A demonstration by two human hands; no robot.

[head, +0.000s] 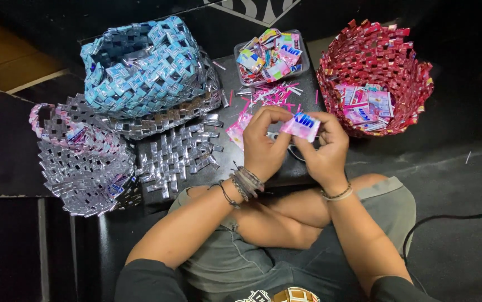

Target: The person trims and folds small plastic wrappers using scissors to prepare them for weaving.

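Head view: the left hand [263, 146] and right hand [325, 152] are pinching a pink foil wrapper [301, 126] above the dark tabletop [308, 89], each grip clamped on an edge. The wrapper is looking light, thin, creasable, probably slippery; edge pinches suit it.

A blue woven basket [140, 64] sits far left, a silver woven basket [81, 162] near left, a red woven basket [375, 53] far right.
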